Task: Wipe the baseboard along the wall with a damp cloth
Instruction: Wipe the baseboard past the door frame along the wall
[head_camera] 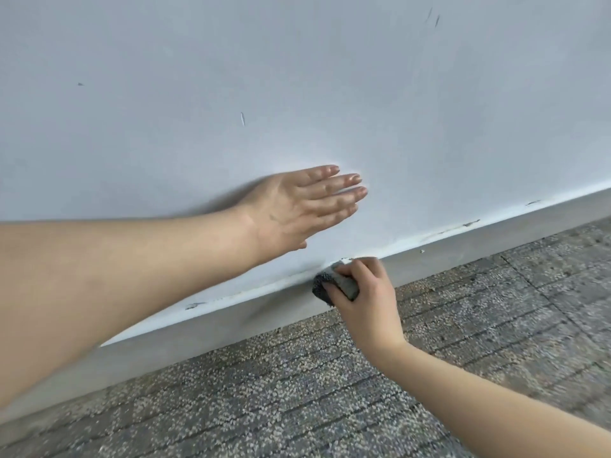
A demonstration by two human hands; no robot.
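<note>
Pale wall (231,61) met speckled grey carpet (330,408) at a scuffed baseboard (231,314). Left hand (297,209) lay flat on the wall, fingers straight; right hand (367,299) gripped a grey cloth (330,285) pressed against the baseboard's top edge.

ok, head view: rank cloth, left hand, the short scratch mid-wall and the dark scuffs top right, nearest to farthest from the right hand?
1. cloth: gripped in the right hand, on the baseboard.
2. left hand: flat on the wall, up-left.
3. short scratch: higher up, left.
4. dark scuffs: top right of the wall.
</note>
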